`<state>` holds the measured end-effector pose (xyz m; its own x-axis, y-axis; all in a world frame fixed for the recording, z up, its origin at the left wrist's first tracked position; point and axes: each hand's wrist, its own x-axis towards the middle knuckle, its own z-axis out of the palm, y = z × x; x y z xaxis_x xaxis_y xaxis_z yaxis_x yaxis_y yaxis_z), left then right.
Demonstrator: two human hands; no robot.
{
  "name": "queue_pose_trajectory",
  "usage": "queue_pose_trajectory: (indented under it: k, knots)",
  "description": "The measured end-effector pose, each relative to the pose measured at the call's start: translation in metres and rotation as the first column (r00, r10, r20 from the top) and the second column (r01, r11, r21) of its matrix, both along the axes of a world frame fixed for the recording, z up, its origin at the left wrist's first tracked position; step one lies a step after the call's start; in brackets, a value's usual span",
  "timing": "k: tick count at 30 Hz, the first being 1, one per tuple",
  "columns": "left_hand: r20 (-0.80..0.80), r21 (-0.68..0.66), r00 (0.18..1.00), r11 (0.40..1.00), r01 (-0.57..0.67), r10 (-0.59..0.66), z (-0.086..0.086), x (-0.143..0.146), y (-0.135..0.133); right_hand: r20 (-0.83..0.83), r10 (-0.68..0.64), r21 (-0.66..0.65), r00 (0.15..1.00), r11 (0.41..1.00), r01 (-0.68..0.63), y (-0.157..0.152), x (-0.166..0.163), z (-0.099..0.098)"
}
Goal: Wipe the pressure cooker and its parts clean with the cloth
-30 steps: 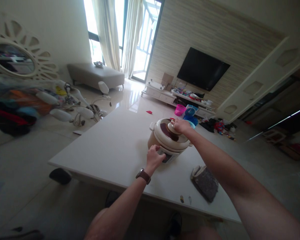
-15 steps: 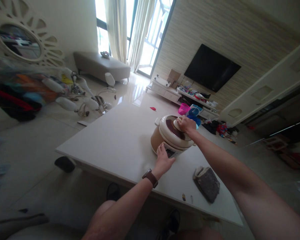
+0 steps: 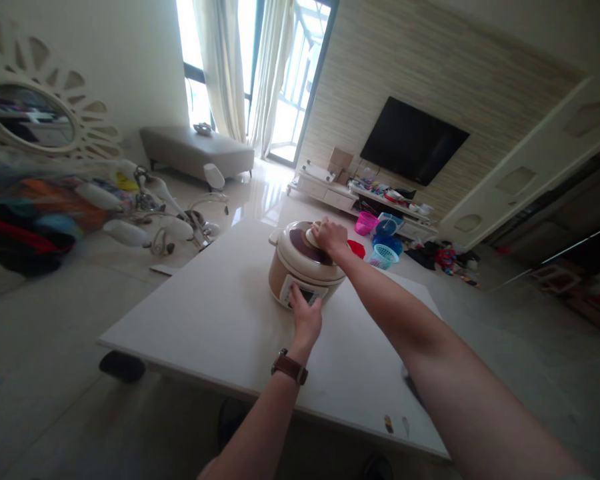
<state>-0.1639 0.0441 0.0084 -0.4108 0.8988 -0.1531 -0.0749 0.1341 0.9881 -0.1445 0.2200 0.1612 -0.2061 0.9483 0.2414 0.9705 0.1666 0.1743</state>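
A beige and brown electric pressure cooker (image 3: 276, 272) stands upright on the white table (image 3: 195, 327). My right hand (image 3: 330, 235) is closed around the round knob on top of its lid (image 3: 300, 241). My left hand (image 3: 306, 313), below a brown-strapped watch (image 3: 289, 368), rests against the dark control panel on the cooker's front, its fingers stretched out and apart. Part of the panel is covered by those fingers. Close to the table's near edge lie a small yellow and black item (image 3: 389, 423) and a small pale item (image 3: 405, 427).
My right forearm hides most of a dark grey folded cloth. Past the table are red, blue and pink baskets (image 3: 367, 223) and a low white TV cabinet (image 3: 325, 192). At left, a chandelier with white shades (image 3: 125, 233) lies near the table, with a grey bench (image 3: 195, 152) behind.
The cooker has shifted left across the table and turned slightly, both hands moving with it. A red basket behind it has come into view, while my right arm now covers most of the grey cloth.
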Motion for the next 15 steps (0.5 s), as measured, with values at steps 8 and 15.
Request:
queue_pose_trajectory:
  k: [8,15]
  knots:
    - [-0.018,-0.009,0.999,1.000,0.027,-0.027,-0.014,-0.013,0.011,-0.072,0.041,-0.011,0.997,0.999,-0.042,0.024,-0.049,-0.003]
    - [0.004,-0.010,0.998,0.998,0.056,-0.056,-0.011,-0.012,0.013,-0.128,0.003,-0.078,0.992,0.997,-0.013,0.024,-0.045,0.006]
